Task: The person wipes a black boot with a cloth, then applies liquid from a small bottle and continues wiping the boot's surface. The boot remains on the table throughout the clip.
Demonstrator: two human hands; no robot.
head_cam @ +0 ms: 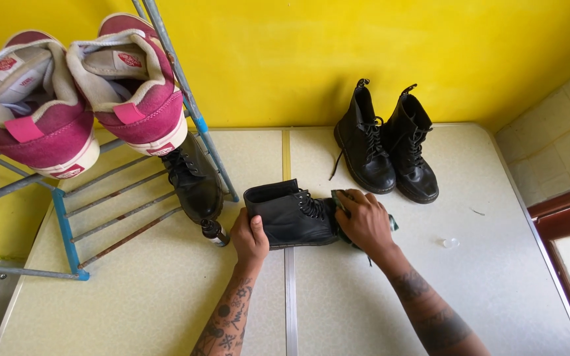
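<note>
A black lace-up boot [288, 212] lies on its side in the middle of the pale table [496, 277]. My left hand [250, 237] grips its ankle end, thumb over the leather. My right hand [366, 221] presses a dark green cloth [391, 223] against the boot's toe, covering the toe. A small dark bottle [214, 231] stands just left of my left hand.
A pair of black boots [388, 148] stands upright at the back by the yellow wall. A blue metal shoe rack [67, 227] on the left carries pink sneakers [80, 92] and another black boot [194, 181]. A small clear cap [450, 242] lies to the right.
</note>
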